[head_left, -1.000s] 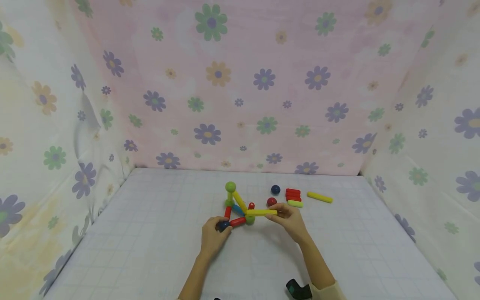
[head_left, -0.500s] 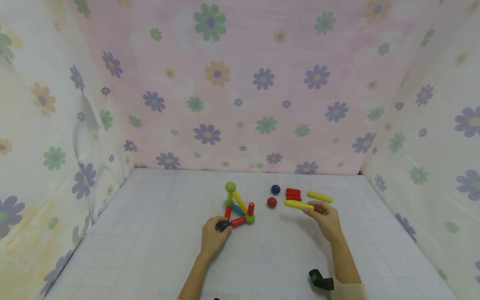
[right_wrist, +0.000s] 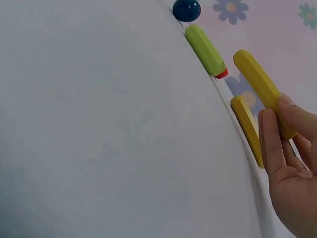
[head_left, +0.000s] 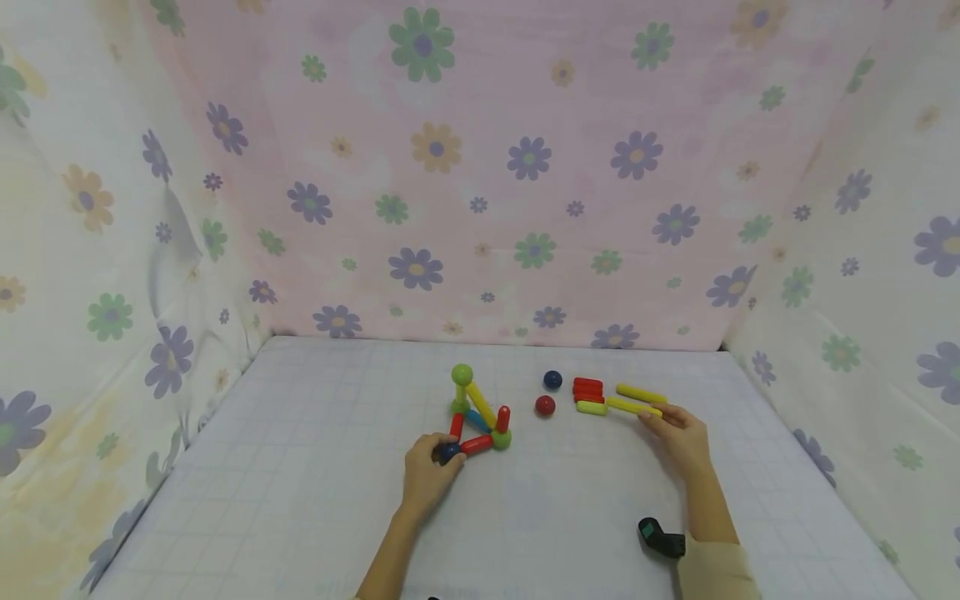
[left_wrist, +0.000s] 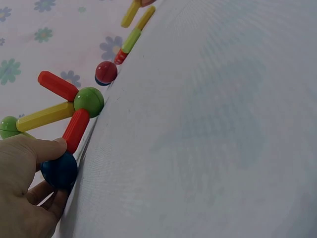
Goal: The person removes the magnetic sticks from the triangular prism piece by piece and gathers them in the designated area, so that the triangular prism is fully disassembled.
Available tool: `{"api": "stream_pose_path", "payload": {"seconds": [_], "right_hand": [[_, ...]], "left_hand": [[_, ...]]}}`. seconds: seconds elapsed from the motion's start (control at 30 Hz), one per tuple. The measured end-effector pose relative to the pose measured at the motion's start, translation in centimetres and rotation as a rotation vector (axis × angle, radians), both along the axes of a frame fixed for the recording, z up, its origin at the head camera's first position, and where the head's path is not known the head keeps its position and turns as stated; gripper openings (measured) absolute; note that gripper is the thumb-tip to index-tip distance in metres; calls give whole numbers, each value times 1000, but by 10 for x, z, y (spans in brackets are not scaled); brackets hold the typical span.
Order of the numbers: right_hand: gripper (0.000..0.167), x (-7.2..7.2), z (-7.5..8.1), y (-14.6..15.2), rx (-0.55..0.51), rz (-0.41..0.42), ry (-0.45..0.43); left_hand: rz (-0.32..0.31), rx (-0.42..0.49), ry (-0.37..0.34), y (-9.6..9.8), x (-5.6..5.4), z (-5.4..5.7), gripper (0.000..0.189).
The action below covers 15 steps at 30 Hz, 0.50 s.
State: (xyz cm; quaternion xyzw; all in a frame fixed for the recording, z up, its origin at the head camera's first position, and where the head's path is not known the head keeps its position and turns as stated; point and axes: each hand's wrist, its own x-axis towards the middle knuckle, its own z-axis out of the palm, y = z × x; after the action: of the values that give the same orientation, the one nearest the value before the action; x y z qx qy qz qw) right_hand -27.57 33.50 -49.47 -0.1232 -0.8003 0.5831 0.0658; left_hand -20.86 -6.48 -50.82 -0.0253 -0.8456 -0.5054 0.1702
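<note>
My left hand grips a dark blue ball at the near corner of a structure of balls and rods. From that ball a red rod runs to a green ball, on which a second red rod stands up. A long yellow rod slants to a raised green ball at the top, and a blue rod lies low at the back. My right hand pinches another long yellow rod above the table, close to a yellow rod lying there.
Stacked red rods and a short light-green rod lie left of the right hand. A loose dark blue ball and a red ball sit between them and the structure. A black device is by the right forearm.
My right hand has carried its yellow rod away from the structure's green ball, rightward to the loose rods. The left hand stays on the blue ball.
</note>
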Motion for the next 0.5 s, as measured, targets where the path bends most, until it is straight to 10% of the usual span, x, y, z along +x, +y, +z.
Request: {"api": "stream_pose_path", "payload": {"seconds": [0.5], "right_hand": [[55,-16,-8,12,-63,-150,-18]], "left_hand": [[-5,-1,-6,-1,0,0,22]]}}
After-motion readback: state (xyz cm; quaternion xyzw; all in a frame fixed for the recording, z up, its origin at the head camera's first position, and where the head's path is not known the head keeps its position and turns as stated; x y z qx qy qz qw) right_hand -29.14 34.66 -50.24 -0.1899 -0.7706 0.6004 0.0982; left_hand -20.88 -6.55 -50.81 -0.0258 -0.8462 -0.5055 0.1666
